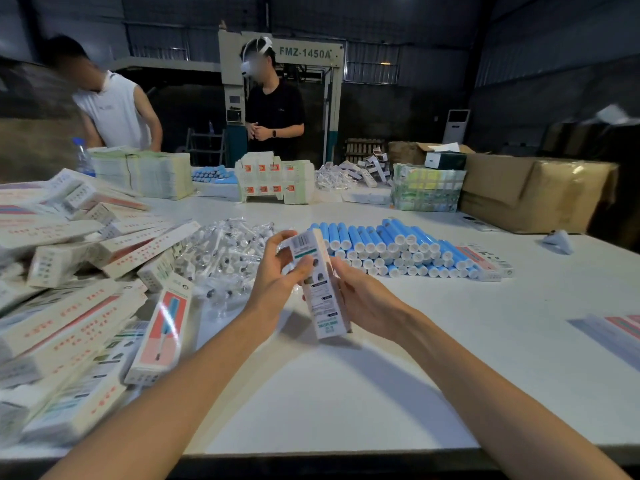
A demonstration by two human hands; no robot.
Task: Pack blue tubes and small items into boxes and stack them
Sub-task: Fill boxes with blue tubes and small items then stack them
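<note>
Two bare forearms reach out over the near edge of a broad white table (346, 393), and between them a narrow white cardboard box with dark print and a barcode (320, 292) is held up off the surface, standing nearly upright with its barcode end tipped away. The left hand (277, 275) grips the box's upper half, fingers curled round its far side and thumb pressed across the front. The right hand (363, 299) clamps the lower right edge, its fingers wrapped behind the box where they cannot be seen. To the left sprawls a loose heap of long white boxes with pink and red print (69, 306), lying at all angles. At the right edge lies a flat pink-striped carton (620, 327). Just beyond the hands sits a pile of small items in clear plastic wrappers (225, 258), and to its right a neat stack of blue tubes with white ends (391, 251), with a printed box (485, 261) lying against its right side. Further back stand bundles of flat unfolded cartons (277, 181) and a large brown cardboard case (533, 192). Two people stand behind the table, before a grey machine marked FMZ-1450A (304, 51).
</note>
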